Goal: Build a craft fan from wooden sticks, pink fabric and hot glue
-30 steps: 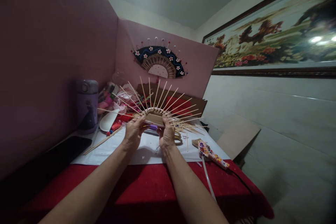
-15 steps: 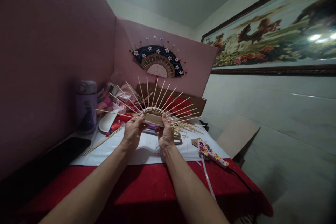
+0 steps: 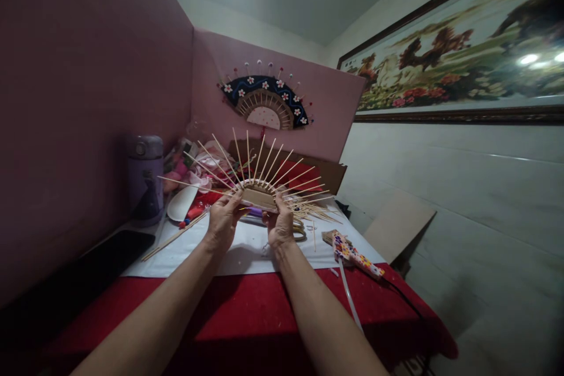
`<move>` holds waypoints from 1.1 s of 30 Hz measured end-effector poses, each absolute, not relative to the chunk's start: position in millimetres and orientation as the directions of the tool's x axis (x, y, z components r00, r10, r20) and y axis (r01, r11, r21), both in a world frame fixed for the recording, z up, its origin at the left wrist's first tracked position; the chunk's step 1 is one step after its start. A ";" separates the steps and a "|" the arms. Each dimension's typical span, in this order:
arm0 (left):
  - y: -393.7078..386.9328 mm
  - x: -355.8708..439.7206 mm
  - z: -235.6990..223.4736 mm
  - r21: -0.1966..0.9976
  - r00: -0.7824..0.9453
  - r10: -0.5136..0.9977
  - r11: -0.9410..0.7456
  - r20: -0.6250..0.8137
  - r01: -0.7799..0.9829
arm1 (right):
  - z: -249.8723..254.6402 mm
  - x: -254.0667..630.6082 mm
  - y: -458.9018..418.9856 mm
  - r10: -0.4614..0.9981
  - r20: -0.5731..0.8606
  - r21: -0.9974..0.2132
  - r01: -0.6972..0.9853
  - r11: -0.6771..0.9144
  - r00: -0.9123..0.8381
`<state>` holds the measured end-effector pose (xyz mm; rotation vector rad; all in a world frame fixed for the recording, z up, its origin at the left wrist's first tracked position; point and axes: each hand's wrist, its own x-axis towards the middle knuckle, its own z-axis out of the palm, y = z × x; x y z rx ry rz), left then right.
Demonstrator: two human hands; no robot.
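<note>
Between both hands I hold up a cardboard fan frame (image 3: 258, 198), a half-round piece with several thin wooden sticks spread out from its curved edge. My left hand (image 3: 222, 220) grips its left end, thumb on the face. At the right end my right hand (image 3: 281, 224) pinches it the same way; the fingers behind are partly hidden. The frame is raised above the white cloth (image 3: 242, 255). Beneath and behind it, a purple item and scissors (image 3: 299, 229) show in part.
A finished dark blue flowered fan (image 3: 264, 94) hangs on the pink board behind. Left stand a purple bottle (image 3: 145, 179), a white dish (image 3: 181, 202), loose sticks (image 3: 174, 238) and a black phone (image 3: 127, 247). To the right lie more sticks (image 3: 315, 211) and a flower-patterned glue gun (image 3: 356, 255) with its cord.
The fan frame has turned slightly, its right-hand sticks shifting a little left. Both hands keep their hold on its ends.
</note>
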<state>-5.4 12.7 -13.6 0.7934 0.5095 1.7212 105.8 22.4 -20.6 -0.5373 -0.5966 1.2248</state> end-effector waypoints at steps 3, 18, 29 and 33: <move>9.6 -4.7 -13.0 0.719 -0.097 0.961 -0.259 0.259 -0.645 | -20.3 107.6 23.7 0.966 0.124 -0.630 -0.735 0.252 0.225; 14.1 -4.3 -22.1 0.938 -0.142 0.969 -0.232 0.201 -0.259 | -21.8 110.0 26.7 0.949 0.129 -0.632 -0.713 0.303 0.289; 37.3 -48.0 -4.1 0.764 -0.396 0.758 -0.204 0.519 0.612 | -25.9 112.8 34.5 0.923 0.101 -0.621 -0.702 0.350 0.371; 53.0 -77.8 -0.9 0.571 -0.401 0.729 0.017 0.555 0.821 | -25.8 113.7 36.5 0.920 0.068 -0.619 -0.707 0.342 0.386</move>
